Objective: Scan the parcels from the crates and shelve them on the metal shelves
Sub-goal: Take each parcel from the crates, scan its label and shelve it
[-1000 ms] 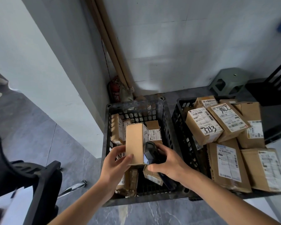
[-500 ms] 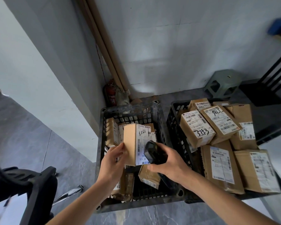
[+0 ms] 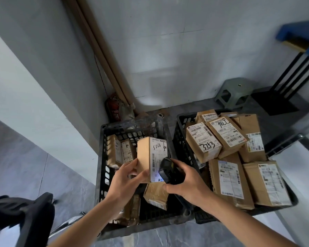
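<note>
My left hand (image 3: 126, 180) grips a small brown cardboard parcel (image 3: 144, 155) by its lower end and holds it upright above the left black crate (image 3: 101, 175). Its white label with handwritten digits faces right. My right hand (image 3: 187, 184) holds a black handheld scanner (image 3: 168, 171) whose head points at the lower part of that label, almost touching it. A bluish glow shows on the label near the scanner. A few more parcels lie in the left crate. The right black crate (image 3: 181, 120) is piled with several labelled brown parcels (image 3: 228, 177).
A black chair (image 3: 29, 216) stands at the lower left. A red fire extinguisher (image 3: 113, 108) and cardboard tubes (image 3: 103, 56) lean in the corner behind the crates. A grey plastic stool (image 3: 234, 92) and a black metal frame (image 3: 291, 77) are at the back right.
The parcel has been turned so that its label faces the scanner, and lifted a little. The scanner has stayed close against the label. The camera has tilted up slightly.
</note>
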The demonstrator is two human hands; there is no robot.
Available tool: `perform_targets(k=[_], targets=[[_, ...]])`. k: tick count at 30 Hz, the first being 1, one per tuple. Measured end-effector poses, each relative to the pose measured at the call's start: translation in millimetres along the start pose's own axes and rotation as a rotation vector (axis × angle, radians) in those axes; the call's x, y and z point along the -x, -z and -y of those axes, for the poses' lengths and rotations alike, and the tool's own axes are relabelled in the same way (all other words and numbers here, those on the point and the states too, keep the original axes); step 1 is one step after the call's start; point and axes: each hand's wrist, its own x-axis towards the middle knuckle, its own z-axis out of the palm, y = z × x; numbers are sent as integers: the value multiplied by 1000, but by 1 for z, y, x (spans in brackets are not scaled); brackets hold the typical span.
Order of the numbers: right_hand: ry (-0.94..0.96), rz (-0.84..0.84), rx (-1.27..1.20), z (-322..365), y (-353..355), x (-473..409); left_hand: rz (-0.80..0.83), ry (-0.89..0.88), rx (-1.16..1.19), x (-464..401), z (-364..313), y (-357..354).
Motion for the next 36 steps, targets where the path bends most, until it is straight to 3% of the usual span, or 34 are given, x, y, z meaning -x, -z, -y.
perform_targets(k=[19,27,36], targets=[[-31,-208,-9,8,49,83,214,-122,-44,25,-39,-50],[-62,-433,-59,32,60,181,281,-292,-50,77,-93,-77],[-96,-703,-71,69,70,334,543,-491,-74,183,-167,-121]])
